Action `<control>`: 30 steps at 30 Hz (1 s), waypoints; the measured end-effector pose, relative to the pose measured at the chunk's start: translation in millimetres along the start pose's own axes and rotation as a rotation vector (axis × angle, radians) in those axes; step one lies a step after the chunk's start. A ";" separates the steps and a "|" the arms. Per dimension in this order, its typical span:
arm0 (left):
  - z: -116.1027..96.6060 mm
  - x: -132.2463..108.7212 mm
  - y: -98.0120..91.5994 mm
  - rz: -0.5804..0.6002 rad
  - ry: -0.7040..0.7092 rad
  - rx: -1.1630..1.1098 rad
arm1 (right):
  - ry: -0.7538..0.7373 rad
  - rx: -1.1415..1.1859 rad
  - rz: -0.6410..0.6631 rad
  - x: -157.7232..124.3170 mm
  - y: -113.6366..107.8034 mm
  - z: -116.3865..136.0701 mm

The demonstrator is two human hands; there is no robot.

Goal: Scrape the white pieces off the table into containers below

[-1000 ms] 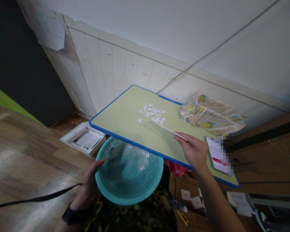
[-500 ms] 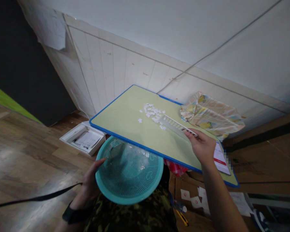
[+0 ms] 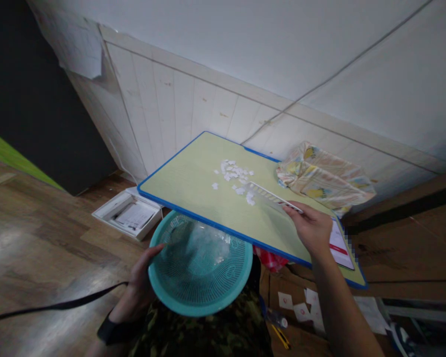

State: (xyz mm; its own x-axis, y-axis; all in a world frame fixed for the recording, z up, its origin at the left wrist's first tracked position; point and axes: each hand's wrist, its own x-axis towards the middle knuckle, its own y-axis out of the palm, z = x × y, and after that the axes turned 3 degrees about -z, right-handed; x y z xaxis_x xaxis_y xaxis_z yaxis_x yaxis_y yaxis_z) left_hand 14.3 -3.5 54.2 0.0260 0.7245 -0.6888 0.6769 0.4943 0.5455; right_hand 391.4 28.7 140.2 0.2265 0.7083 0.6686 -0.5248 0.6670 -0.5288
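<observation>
My left hand [image 3: 144, 271] grips the left rim of a turquoise plastic basket [image 3: 200, 308], thumb over the edge. The basket sits at my lap, its far side under the front edge of a pale yellow table [image 3: 193, 168] with a blue border. Inside it lies some clear, crinkled plastic [image 3: 211, 243]. My right hand [image 3: 308, 225] is closed round one end of a white slotted plastic strip [image 3: 269, 195]. The strip's far end is tilted down at small white paper pieces [image 3: 233, 171] scattered on the tabletop; a few lie right beside it.
A patterned cloth bin [image 3: 323, 176] stands at the table's back right. A sheet with a red band [image 3: 340, 245] lies at the right end. On the floor are an open white box [image 3: 128, 215], paper cards [image 3: 301, 311] and a yellow cutter [image 3: 280, 337]. A cable [image 3: 319, 84] crosses the wall.
The white strip has tipped and its far end has shifted slightly toward me, drawing a few paper pieces away from the pile. My left hand and the basket are almost unmoved.
</observation>
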 end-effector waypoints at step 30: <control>1.9 -2.4 0.7 -0.001 0.064 0.093 | -0.021 -0.184 -0.164 -1.1 -18.2 6.0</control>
State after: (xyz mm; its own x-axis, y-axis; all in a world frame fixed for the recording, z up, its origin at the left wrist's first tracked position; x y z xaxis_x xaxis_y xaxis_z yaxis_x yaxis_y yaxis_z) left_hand 16.1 -5.8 55.4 -0.0198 0.7551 -0.6553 0.7426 0.4500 0.4960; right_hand 395.8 14.4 152.2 0.2780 0.5834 0.7631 -0.3241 0.8048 -0.4973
